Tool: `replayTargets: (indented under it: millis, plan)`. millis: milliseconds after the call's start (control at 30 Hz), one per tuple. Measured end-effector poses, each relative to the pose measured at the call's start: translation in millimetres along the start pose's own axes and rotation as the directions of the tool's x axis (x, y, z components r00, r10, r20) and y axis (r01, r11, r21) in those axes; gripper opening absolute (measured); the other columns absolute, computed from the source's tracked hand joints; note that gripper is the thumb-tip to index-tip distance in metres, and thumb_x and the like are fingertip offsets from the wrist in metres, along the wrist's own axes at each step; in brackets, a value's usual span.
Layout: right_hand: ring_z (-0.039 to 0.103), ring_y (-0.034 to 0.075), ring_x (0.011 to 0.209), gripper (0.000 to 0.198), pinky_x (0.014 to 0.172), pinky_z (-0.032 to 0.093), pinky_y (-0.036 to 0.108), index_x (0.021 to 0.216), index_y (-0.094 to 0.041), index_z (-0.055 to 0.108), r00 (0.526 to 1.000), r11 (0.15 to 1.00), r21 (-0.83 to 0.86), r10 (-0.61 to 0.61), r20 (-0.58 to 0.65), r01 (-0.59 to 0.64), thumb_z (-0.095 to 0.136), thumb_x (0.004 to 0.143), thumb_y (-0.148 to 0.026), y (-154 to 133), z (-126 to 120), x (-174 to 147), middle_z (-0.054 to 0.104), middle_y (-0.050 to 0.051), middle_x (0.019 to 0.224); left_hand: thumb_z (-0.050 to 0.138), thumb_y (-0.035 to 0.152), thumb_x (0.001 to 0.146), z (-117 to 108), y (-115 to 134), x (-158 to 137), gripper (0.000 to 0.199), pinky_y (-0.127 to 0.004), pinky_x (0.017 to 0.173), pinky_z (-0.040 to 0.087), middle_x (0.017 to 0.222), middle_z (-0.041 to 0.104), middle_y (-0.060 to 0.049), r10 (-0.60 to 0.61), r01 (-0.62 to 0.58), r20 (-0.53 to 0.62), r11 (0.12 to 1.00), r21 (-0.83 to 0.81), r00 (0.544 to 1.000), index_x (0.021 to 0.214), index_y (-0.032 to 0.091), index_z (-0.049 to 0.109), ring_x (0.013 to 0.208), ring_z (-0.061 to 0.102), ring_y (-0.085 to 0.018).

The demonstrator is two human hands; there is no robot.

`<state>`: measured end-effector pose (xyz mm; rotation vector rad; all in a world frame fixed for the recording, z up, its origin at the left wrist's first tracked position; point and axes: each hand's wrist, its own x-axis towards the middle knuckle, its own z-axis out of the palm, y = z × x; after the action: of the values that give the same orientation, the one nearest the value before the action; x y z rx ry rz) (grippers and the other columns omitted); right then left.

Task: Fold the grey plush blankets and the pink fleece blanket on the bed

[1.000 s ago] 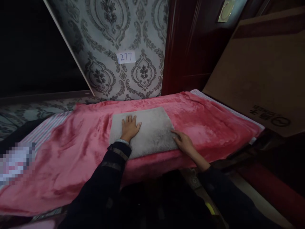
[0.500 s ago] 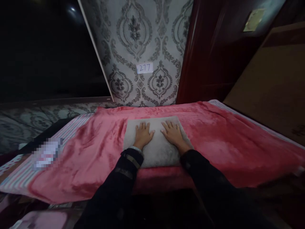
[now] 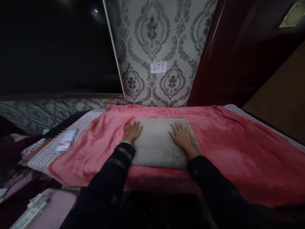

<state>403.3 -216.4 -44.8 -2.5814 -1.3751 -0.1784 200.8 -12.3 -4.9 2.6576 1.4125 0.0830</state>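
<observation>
A grey, fluffy-looking rectangular cloth (image 3: 158, 144) lies flat on a red plush blanket (image 3: 224, 152). My left hand (image 3: 133, 131) rests at the cloth's left edge, fingers spread and palm down, partly over the red blanket. On the cloth's right part lies my right hand (image 3: 181, 136), flat with its fingers apart. Neither hand grips anything. The cloth's far edge shows between and beyond the fingertips.
A striped sheet (image 3: 45, 157) shows beyond the blanket's left side, with a blurred-out item (image 3: 65, 140) on it. A large dark screen (image 3: 59, 47) stands at the back left. A power strip (image 3: 30, 216) sits at lower left, and brown board (image 3: 281, 98) leans at right.
My hands have moved apart across the cloth, the left one out to its left edge. The view has shifted, so the scene appears further right.
</observation>
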Motion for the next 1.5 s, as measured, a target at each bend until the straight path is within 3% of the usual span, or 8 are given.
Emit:
replayTargets:
  millis: [133, 267, 467, 700, 967, 1267, 1367, 1500]
  plan:
    - [0.027, 0.034, 0.153, 0.057, 0.121, 0.023, 0.060, 0.159, -0.025, 0.038, 0.990, 0.998, 0.063, 0.024, 0.136, -0.033, 0.036, 0.106, -0.044, 0, -20, 11, 0.031, 0.010, 0.166, 0.037, 0.056, 0.098, -19, 6, 5, 0.064, -0.067, 0.120, 0.024, 0.170, 0.024, -0.013, 0.001, 0.004, -0.053, 0.996, 0.092, 0.999, 0.152, 0.025, 0.048, 0.154, 0.024, -0.042]
    - [0.030, 0.033, 0.152, 0.056, 0.120, 0.026, 0.060, 0.158, -0.023, 0.041, 0.991, 0.991, 0.120, 0.039, 0.125, -0.054, 0.028, 0.107, -0.044, 1, -45, 38, 0.035, 0.013, 0.164, 0.033, 0.050, 0.101, -28, 54, 13, 0.063, -0.063, 0.125, 0.015, 0.167, 0.031, -0.014, 0.242, -0.236, -0.057, 0.966, 0.103, 0.969, 0.156, 0.019, 0.041, 0.156, 0.021, -0.034]
    - [0.025, 0.034, 0.153, 0.056, 0.120, 0.022, 0.061, 0.156, -0.024, 0.044, 0.999, 0.999, 0.008, 0.033, 0.032, -0.034, 0.034, 0.106, -0.046, 5, -25, 52, 0.037, 0.011, 0.163, 0.030, 0.050, 0.102, 9, 109, 12, 0.059, -0.062, 0.123, 0.021, 0.165, 0.037, -0.010, 0.412, -0.406, -0.055, 0.909, 0.089, 0.910, 0.155, 0.025, 0.044, 0.154, 0.029, -0.032]
    - [0.030, 0.032, 0.151, 0.055, 0.121, 0.022, 0.057, 0.156, -0.028, 0.045, 0.999, 0.999, -0.028, 0.039, 0.029, -0.038, 0.033, 0.107, -0.050, 14, 2, 50, 0.040, 0.007, 0.162, 0.027, 0.053, 0.103, 32, 105, 16, 0.061, -0.060, 0.122, 0.025, 0.162, 0.043, -0.010, 0.380, -0.374, -0.135, 0.925, 0.070, 0.915, 0.153, 0.023, 0.047, 0.150, 0.035, -0.030]
    - [0.033, 0.032, 0.149, 0.055, 0.120, 0.023, 0.057, 0.155, -0.028, 0.045, 0.999, 0.999, -0.023, 0.035, 0.023, -0.035, 0.031, 0.107, -0.050, 16, 2, 52, 0.041, 0.008, 0.161, 0.027, 0.055, 0.103, 16, 74, 22, 0.064, -0.063, 0.123, 0.020, 0.168, 0.031, -0.010, 0.196, -0.194, -0.031, 0.979, 0.060, 0.980, 0.157, 0.023, 0.040, 0.156, 0.022, -0.034]
    - [0.030, 0.032, 0.151, 0.055, 0.122, 0.020, 0.056, 0.157, -0.026, 0.043, 0.994, 0.999, -0.014, 0.041, 0.097, -0.040, 0.030, 0.108, -0.047, 9, -16, 50, 0.037, 0.007, 0.164, 0.030, 0.044, 0.105, -8, 26, -14, 0.058, -0.069, 0.120, 0.022, 0.169, 0.027, -0.009, 0.128, -0.128, 0.030, 0.991, 0.021, 0.991, 0.159, 0.024, 0.035, 0.156, 0.023, -0.035]
    - [0.027, 0.031, 0.153, 0.057, 0.122, 0.024, 0.054, 0.160, -0.023, 0.037, 0.980, 0.996, 0.022, 0.080, 0.182, -0.086, 0.028, 0.108, -0.045, 3, -35, 44, 0.032, 0.010, 0.166, 0.033, 0.044, 0.104, -21, 32, -33, 0.057, -0.073, 0.118, 0.021, 0.166, 0.033, -0.017, 0.124, -0.124, 0.017, 0.992, 0.037, 0.992, 0.153, 0.017, 0.044, 0.154, 0.027, -0.038]
    - [0.026, 0.032, 0.153, 0.059, 0.121, 0.026, 0.055, 0.162, -0.024, 0.032, 0.996, 0.999, 0.032, 0.025, 0.083, -0.028, 0.031, 0.107, -0.046, -4, -44, 2, 0.028, 0.012, 0.167, 0.035, 0.047, 0.103, -11, 69, -72, 0.057, -0.064, 0.124, 0.018, 0.168, 0.030, -0.013, 0.281, -0.279, -0.056, 0.959, 0.050, 0.958, 0.154, 0.022, 0.044, 0.157, 0.019, -0.033]
